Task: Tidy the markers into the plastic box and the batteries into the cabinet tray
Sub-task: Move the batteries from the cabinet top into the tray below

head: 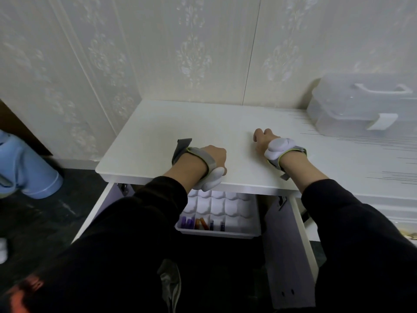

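Desk: a white flat desk (171, 123) against patterned pale wallpaper; its near edge runs above the open cabinet.
Left hand (212, 157): rests on the desk near the near edge, left of the middle, fingers curled into a loose fist with nothing visible inside; a grey strap with a white sensor pod sits on the wrist.
Right hand (261, 137): lies on the desk nearer its middle, well apart from the left hand, fingers bent under and knuckles forward; whether anything is inside it I cannot tell. It wears the same kind of strap and white pod.
Sleeves: both arms are in black sleeves reaching in from the bottom of the view.
Clear plastic box (358, 102): a translucent lidded box with a white handle and a white front latch, standing at the far right corner of the desk, lid down; its contents cannot be made out.
Cabinet tray (248, 232): a white divided tray inside the cabinet below the desk's near edge, between two white cabinet doors swung open.
Batteries (204, 223): small cylinders, purple, orange and dark blue, lie in the tray's front compartments at the left; the rear compartments look white and bare.
Floor: dark, with a light blue plastic container (27, 168) standing at the left.
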`<state>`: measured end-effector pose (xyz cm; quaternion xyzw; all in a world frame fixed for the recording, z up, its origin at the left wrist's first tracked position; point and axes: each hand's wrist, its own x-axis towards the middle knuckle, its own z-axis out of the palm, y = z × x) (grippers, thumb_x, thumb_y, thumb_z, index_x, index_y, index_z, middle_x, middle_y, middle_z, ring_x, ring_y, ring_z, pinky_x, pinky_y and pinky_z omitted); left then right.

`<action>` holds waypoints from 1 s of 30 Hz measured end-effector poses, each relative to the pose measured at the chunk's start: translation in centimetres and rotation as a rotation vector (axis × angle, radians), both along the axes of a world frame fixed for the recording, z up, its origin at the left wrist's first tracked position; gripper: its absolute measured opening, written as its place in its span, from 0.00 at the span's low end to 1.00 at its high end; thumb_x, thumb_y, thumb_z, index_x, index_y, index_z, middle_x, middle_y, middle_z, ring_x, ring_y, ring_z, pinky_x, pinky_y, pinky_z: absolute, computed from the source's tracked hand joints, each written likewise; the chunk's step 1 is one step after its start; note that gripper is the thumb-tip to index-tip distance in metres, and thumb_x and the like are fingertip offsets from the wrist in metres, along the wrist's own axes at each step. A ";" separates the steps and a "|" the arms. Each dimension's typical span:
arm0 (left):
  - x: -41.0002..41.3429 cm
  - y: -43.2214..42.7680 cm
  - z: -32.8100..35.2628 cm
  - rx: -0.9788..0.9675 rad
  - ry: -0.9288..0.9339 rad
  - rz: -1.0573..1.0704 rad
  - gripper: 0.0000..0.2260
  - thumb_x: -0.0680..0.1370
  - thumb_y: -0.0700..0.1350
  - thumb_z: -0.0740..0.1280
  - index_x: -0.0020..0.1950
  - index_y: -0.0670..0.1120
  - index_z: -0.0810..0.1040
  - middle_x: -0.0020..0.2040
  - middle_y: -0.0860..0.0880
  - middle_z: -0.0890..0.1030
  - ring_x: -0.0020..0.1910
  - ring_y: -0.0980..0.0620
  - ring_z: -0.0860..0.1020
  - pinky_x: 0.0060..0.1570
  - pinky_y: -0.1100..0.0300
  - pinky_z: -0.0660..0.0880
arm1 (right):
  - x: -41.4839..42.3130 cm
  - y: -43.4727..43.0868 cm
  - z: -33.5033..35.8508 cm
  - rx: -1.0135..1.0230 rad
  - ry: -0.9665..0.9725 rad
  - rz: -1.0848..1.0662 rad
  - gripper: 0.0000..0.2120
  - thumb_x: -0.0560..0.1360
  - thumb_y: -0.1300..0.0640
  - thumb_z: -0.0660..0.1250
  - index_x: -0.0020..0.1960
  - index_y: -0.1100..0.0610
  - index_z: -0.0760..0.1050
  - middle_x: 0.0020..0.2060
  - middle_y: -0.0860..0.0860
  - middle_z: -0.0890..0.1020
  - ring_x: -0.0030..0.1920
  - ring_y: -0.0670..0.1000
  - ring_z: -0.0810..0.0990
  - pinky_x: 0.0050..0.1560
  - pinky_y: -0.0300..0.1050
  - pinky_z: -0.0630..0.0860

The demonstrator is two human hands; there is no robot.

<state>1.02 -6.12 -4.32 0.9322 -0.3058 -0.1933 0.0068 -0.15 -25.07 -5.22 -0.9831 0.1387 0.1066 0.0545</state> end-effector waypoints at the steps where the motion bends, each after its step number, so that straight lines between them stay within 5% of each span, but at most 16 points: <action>1: 0.0 0.0 0.1 0.003 0.002 -0.001 0.03 0.74 0.43 0.62 0.45 0.44 0.71 0.41 0.43 0.76 0.37 0.46 0.72 0.35 0.62 0.66 | 0.1 -0.1 0.1 0.021 0.002 0.001 0.16 0.77 0.63 0.53 0.64 0.60 0.64 0.63 0.58 0.69 0.51 0.58 0.71 0.52 0.42 0.62; 5: -0.1 0.0 0.4 0.018 0.009 0.004 0.04 0.75 0.44 0.62 0.45 0.44 0.70 0.41 0.43 0.75 0.38 0.46 0.71 0.37 0.61 0.65 | 0.1 -0.3 0.5 0.260 -0.056 -0.023 0.17 0.76 0.59 0.61 0.64 0.61 0.67 0.55 0.57 0.76 0.53 0.57 0.75 0.59 0.48 0.71; 11: -0.3 0.3 1.2 0.019 0.003 0.034 0.08 0.77 0.45 0.62 0.50 0.42 0.75 0.44 0.43 0.76 0.41 0.45 0.73 0.39 0.60 0.67 | -2.9 3.1 0.9 0.880 -0.165 -0.133 0.05 0.75 0.66 0.59 0.47 0.58 0.71 0.31 0.52 0.70 0.25 0.51 0.68 0.18 0.32 0.65; 16: -0.6 1.0 1.5 0.016 -0.011 0.059 0.14 0.77 0.47 0.63 0.56 0.39 0.76 0.50 0.40 0.81 0.42 0.44 0.74 0.40 0.58 0.68 | -5.9 6.1 1.5 1.353 0.056 -0.216 0.10 0.72 0.71 0.50 0.39 0.63 0.68 0.28 0.56 0.69 0.13 0.46 0.60 0.19 0.27 0.57; 22: -0.4 2.5 1.8 0.018 -0.011 0.030 0.09 0.76 0.45 0.62 0.38 0.43 0.73 0.33 0.47 0.75 0.38 0.44 0.73 0.31 0.60 0.65 | -9.7 9.2 0.1 1.344 0.346 -0.064 0.13 0.72 0.74 0.54 0.38 0.61 0.71 0.26 0.57 0.73 0.15 0.47 0.66 0.21 0.29 0.59; 26: -0.9 3.5 1.9 0.059 -0.027 0.019 0.07 0.76 0.45 0.62 0.49 0.43 0.76 0.36 0.48 0.73 0.40 0.45 0.72 0.29 0.62 0.62 | -11.0 10.6 -2.9 1.292 0.534 0.003 0.13 0.74 0.75 0.58 0.39 0.60 0.74 0.24 0.53 0.80 0.17 0.46 0.73 0.19 0.31 0.66; 30: -0.8 4.0 1.8 0.038 -0.002 0.065 0.04 0.75 0.44 0.62 0.46 0.45 0.71 0.40 0.45 0.75 0.40 0.46 0.72 0.37 0.61 0.66 | -11.0 11.5 -8.3 1.146 0.411 -0.207 0.14 0.76 0.72 0.56 0.37 0.59 0.72 0.29 0.55 0.77 0.19 0.47 0.73 0.21 0.33 0.66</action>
